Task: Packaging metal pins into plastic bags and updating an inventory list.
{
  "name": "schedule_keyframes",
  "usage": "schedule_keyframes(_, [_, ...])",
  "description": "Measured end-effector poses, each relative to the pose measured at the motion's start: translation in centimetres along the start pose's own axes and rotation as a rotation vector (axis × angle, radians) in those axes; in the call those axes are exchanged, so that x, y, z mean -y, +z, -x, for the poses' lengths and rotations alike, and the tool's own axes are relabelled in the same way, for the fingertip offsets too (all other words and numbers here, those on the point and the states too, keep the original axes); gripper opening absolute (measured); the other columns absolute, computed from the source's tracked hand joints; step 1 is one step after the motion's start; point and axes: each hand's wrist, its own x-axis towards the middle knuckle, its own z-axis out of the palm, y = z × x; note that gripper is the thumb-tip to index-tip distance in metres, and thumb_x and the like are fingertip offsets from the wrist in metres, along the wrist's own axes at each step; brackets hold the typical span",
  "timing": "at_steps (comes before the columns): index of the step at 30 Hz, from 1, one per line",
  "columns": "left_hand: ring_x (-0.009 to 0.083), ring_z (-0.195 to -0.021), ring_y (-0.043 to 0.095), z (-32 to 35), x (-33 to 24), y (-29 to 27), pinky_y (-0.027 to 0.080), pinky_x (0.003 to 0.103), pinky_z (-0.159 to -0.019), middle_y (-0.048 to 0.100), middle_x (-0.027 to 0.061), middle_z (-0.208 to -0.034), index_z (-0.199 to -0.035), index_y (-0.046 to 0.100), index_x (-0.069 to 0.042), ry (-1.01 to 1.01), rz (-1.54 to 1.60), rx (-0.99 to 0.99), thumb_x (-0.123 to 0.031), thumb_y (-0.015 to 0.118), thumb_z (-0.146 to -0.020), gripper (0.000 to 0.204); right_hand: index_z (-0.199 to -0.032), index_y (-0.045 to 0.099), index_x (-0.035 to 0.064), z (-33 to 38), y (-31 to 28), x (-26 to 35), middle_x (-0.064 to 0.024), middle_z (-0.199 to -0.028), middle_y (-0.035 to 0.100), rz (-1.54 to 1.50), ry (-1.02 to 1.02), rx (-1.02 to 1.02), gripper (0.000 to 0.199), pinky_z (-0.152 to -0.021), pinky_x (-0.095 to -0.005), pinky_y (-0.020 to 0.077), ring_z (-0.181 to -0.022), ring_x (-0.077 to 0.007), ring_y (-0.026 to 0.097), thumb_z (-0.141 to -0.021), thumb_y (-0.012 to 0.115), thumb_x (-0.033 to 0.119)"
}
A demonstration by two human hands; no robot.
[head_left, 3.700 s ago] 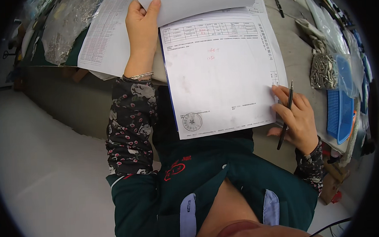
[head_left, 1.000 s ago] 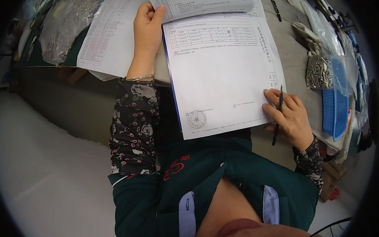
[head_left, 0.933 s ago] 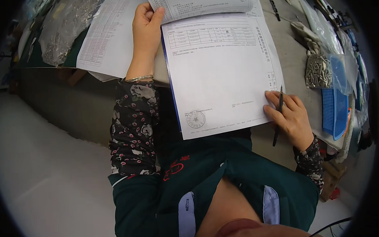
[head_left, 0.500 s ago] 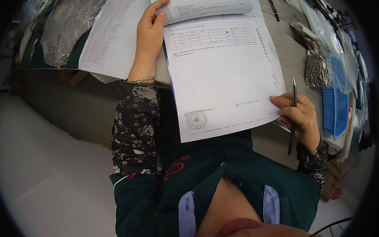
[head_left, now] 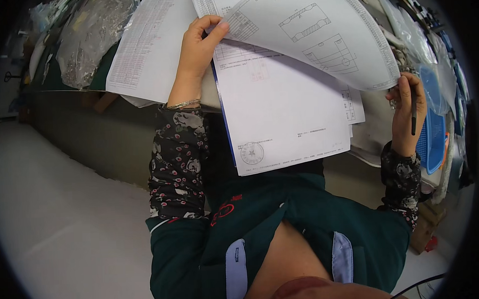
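Note:
A sheet with technical drawings (head_left: pixel 346 27) is lifted and curls over the page below it. My left hand (head_left: pixel 196 53) pinches paper at its left edge, thumb on top. At the sheet's right corner, my right hand (head_left: pixel 408 104) is closed on the paper and also keeps a dark pen (head_left: pixel 413 118) among its fingers, the pen pointing down. Beneath lies a white printed page (head_left: pixel 291 113) with a round stamp (head_left: pixel 252 153) near its lower left; its upper part is hidden by the raised sheet. A blue edge shows along the left of this stack.
Printed lists (head_left: pixel 141 53) lie on the table to the left, beside a clear plastic bag (head_left: pixel 91 44) of small parts. At right stand a blue basket (head_left: pixel 433 137) and clear plastic bags (head_left: pixel 412 40). The table's near edge runs under the papers.
My right hand has moved up and right from the page's lower corner, raising a drawing sheet with it. My left hand has shifted slightly down and right, still gripping paper.

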Motion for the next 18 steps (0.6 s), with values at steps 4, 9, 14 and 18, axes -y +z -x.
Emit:
schedule_keyframes(4, [0.0109,-0.087,0.050,0.0,0.5,-0.3,0.040,0.024,-0.079,0.057,0.0046,-0.093,-0.093,0.060,0.001,0.020,-0.187,-0.033,-0.023,0.055,-0.090,0.025,-0.100,0.056,0.0008,2.9,0.2,0.3,-0.0133,-0.107,0.062,0.111,-0.334,0.087,0.023,-0.071,-0.0268,0.0470,-0.094,-0.0174,0.059,-0.088,0.060,0.020])
schedule_keyframes(9, [0.0098,-0.084,0.050,0.1,0.3,0.4,0.040,0.023,-0.078,0.058,0.0037,-0.091,-0.097,0.055,0.001,0.044,-0.028,-0.167,-0.018,0.052,-0.092,0.020,-0.098,0.056,0.0043,4.7,-0.3,1.8,-0.0136,-0.111,0.061,0.653,-0.792,0.784,0.033,-0.079,-0.0343,0.0467,-0.097,-0.0273,0.060,-0.074,0.069,0.022])
schedule_keyframes(14, [0.0110,-0.093,0.052,-0.1,0.2,0.4,0.036,0.025,-0.089,0.062,0.0076,-0.096,-0.106,0.051,0.001,0.024,0.029,-0.204,-0.017,0.050,-0.093,0.023,-0.092,0.058,0.0055,5.0,0.3,2.6,-0.0095,-0.106,0.063,0.870,-0.880,0.827,0.031,-0.073,-0.0356,0.0480,-0.097,-0.0278,0.059,-0.064,0.068,0.015])
schedule_keyframes(18, [0.0123,-0.096,0.055,0.2,-0.4,0.8,0.038,0.025,-0.089,0.063,0.0120,-0.099,-0.114,0.047,0.000,0.001,0.035,-0.213,-0.012,0.050,-0.092,0.026,-0.089,0.057,0.0056,5.3,-0.1,2.2,-0.0092,-0.105,0.063,0.821,-0.895,0.803,0.027,-0.072,-0.0364,0.0485,-0.096,-0.0281,0.059,-0.064,0.067,0.011])
